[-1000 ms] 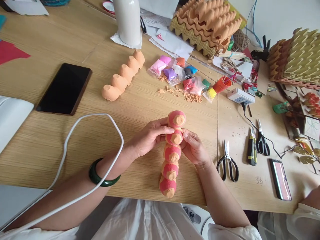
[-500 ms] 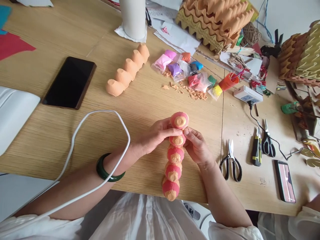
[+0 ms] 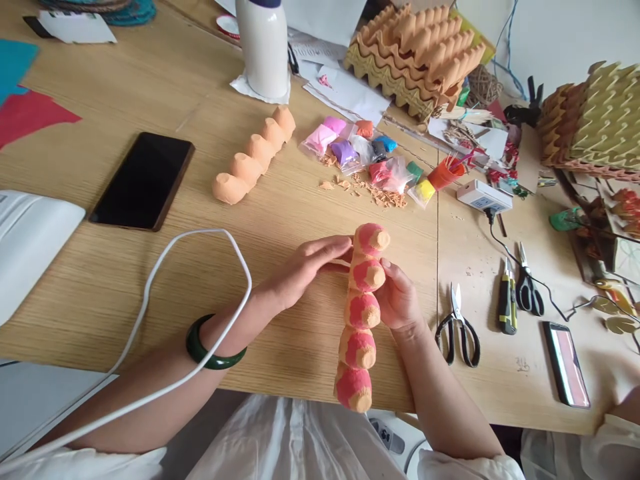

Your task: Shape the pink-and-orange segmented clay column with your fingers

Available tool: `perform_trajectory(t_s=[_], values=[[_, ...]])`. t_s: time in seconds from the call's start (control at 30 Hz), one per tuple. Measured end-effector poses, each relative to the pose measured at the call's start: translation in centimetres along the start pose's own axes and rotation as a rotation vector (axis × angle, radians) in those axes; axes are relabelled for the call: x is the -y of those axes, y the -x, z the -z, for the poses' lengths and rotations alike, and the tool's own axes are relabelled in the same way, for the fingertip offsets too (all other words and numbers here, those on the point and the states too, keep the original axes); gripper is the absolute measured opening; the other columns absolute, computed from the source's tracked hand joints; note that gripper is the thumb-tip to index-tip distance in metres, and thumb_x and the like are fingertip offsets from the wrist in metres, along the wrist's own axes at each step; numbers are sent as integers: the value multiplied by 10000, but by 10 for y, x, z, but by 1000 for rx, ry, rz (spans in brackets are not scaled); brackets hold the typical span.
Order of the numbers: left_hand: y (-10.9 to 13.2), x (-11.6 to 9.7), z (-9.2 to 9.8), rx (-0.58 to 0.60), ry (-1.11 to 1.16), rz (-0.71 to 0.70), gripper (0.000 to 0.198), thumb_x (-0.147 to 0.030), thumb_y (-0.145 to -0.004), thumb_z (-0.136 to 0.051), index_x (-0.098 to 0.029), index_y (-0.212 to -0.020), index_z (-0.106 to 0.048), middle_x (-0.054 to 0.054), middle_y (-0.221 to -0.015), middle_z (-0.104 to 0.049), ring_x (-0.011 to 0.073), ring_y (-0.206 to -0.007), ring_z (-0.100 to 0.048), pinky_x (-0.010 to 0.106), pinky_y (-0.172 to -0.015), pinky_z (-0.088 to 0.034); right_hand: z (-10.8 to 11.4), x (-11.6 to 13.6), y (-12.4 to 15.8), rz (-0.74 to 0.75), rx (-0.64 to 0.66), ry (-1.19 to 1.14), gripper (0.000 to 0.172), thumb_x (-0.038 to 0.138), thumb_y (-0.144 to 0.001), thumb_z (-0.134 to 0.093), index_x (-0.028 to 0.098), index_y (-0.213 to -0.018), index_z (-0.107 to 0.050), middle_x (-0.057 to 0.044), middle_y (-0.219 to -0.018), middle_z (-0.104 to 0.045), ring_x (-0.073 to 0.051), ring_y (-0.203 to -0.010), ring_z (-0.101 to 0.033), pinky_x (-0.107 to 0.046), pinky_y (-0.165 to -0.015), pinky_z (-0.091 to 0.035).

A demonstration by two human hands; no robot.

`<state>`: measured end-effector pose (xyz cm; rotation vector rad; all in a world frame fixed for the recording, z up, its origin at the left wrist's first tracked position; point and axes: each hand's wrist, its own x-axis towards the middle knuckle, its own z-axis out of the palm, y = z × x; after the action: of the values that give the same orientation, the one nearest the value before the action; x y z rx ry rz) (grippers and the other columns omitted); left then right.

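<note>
We steady pink-patched strip (image 3: pixel 364 311) near 12 o'clock end, seemingly: right fingers (image 3: pixel 396 277) closed on 3 o'clock edge; left fingers (image 3: pixel 327 253) slightly parted, grip unclear.

Table (image 3: pixel 300 213) with orange scraps (image 3: pixel 389 196) (shavings, perhaps)
</note>
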<state>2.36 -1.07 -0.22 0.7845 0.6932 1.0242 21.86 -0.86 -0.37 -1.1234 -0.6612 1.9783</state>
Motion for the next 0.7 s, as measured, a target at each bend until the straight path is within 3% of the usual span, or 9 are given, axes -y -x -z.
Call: perform_trajectory(t_s=[0.13,0.37,0.5,0.7], values=[[-3,5,2,-114,224,66,378,-586,-831,-881,-226,-942,-846,55,-1027,-829,265,-1051,-736,370,-947,-551,0,-4,2,-3,27,39,358,537,-721,-947,233,-811,-782,-11,-765,-718,-183,-689,-611,-323,-661,-555],[-2,9,8,-53,205,84,282,-553,-782,-938,-289,-811,-842,8,-909,-821,229,-923,-724,352,-868,-560,-2,-3,3,126,34,201,435,655,-836,-854,227,-854,-774,-23,-799,-694,-201,-768,-605,-336,-745,-537],[0,11,3,-44,174,98,255,-540,-816,-913,-294,-852,-854,14,-943,-824,231,-923,-720,344,-831,-564,-1,-1,0,156,25,104,444,642,-779,-908,224,-876,-793,-17,-834,-721,-185,-769,-613,-313,-734,-531],[-2,17,0,-126,312,237,326,-518,-748,-956,-218,-813,-844,37,-875,-809,193,-833,-696,297,-788,-560,0,-4,0,75,33,19,441,533,-665,-1022,207,-705,-729,19,-720,-680,-139,-682,-574,-279,-697,-492]])
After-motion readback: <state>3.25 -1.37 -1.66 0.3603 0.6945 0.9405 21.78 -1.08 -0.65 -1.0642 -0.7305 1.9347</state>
